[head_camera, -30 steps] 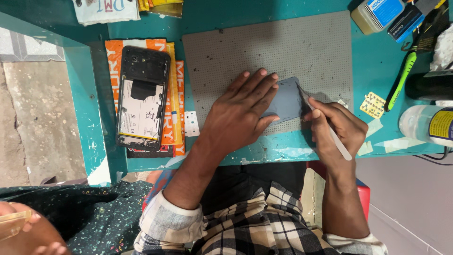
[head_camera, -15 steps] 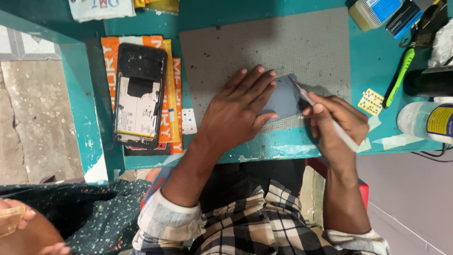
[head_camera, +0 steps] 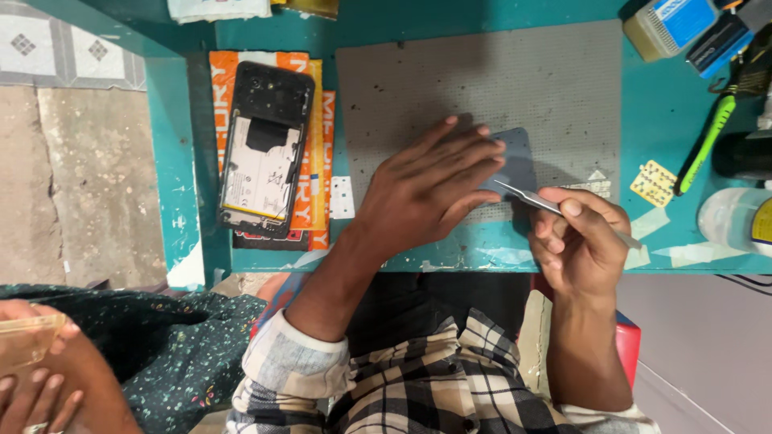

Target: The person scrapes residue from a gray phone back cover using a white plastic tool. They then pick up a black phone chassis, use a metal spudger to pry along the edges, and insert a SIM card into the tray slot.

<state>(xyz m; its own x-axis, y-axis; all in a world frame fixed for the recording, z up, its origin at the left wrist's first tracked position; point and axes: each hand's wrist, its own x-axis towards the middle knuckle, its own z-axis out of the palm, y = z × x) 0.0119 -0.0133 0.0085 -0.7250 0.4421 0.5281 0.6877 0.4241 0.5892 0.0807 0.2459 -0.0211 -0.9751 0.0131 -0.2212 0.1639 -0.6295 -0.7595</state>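
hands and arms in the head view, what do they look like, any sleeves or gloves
Both hands are bare: no gloves, rings or watch visible on the left hand or right hand. The person wears a checked shirt in black, cream and grey. Its left sleeve is rolled up below the elbow in a pale cuff; the right sleeve shows only at the frame's bottom edge.

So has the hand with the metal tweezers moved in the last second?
Yes. The right hand has slid back toward the near edge of the grey mat, drawing the tweezers off the dark panel.
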